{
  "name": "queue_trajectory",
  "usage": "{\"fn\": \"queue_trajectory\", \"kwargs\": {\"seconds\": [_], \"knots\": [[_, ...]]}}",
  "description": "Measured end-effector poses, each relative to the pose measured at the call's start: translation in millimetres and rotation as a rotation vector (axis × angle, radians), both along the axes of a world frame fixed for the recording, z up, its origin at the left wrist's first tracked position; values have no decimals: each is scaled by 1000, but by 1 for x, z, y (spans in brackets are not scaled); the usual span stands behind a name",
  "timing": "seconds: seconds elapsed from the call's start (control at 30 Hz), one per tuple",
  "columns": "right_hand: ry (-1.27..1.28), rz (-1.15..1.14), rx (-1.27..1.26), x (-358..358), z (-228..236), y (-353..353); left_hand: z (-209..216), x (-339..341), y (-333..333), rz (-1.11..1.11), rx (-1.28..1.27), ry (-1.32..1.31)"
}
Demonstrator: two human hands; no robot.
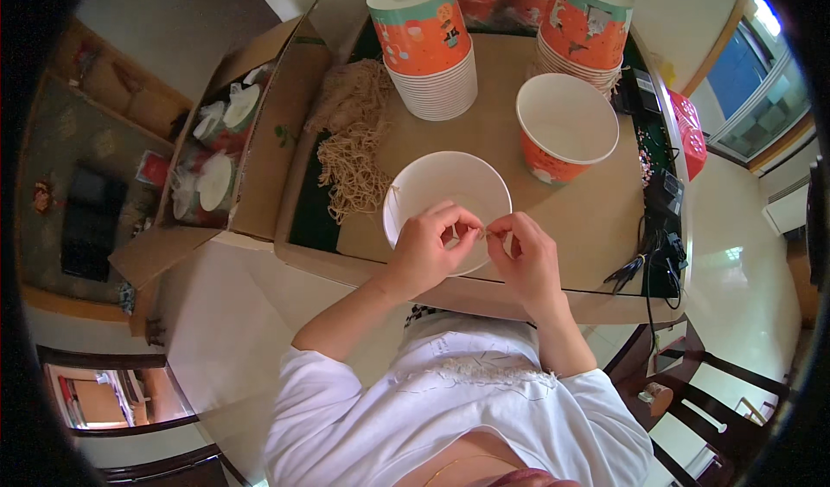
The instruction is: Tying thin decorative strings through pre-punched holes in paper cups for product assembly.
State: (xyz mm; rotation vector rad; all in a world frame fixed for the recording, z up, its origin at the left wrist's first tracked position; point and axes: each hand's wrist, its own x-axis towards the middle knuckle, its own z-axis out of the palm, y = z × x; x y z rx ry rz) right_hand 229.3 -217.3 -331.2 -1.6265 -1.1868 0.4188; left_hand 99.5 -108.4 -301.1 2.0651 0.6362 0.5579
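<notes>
My left hand (pixel 432 243) and my right hand (pixel 525 249) meet over the near right part of an upright white paper bucket (pixel 432 171). Thumb and fingers of both are pinched on a short bit of thin tan string (pixel 482 233), most of it hidden by the fingertips. A tan strand also shows at the bucket's left rim. To the far right of it stands another paper bucket (pixel 553 165), upright, orange outside and white within. A loose heap of tan strings (pixel 353 163) lies on the left of the table.
Upside-down stacks of orange and green paper buckets (pixel 421 37), (pixel 588 24) stand at the back. Left of the table is an open cardboard box (pixel 268 150) with wrapped buckets inside. Black adapters and cables (pixel 664 193) lie along the right edge, near a red plastic item (pixel 687 132).
</notes>
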Motion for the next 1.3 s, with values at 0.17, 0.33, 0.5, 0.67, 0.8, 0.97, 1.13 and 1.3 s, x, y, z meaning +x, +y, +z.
{"fn": "queue_trajectory", "kwargs": {"seconds": [0.17, 0.33, 0.5, 0.67, 0.8, 0.97, 1.13, 1.3], "knots": [[-50, 1, 58, 1, 2, -1, -7, 5, -1, 5, 22, -57], [8, -29, -12, 2, 1, -2, -12, 4, 0, 55, 30, -87], [-18, -26, 52, 2, -2, -3, -10, 1, -1, 51, 30, -72], [-4, -5, 96, -4, 11, -1, -11, 0, -2, 32, -25, -101], [57, -12, 62, -7, 9, -1, -9, -2, -4, 49, -50, -154], [131, -76, 61, -8, 10, -1, -7, -2, -5, 64, -28, -161], [22, -30, 105, -5, 7, -2, -9, -3, -4, 76, 0, -173], [13, -7, 77, -5, 8, -2, -8, -2, -5, 70, -35, -183]]}}
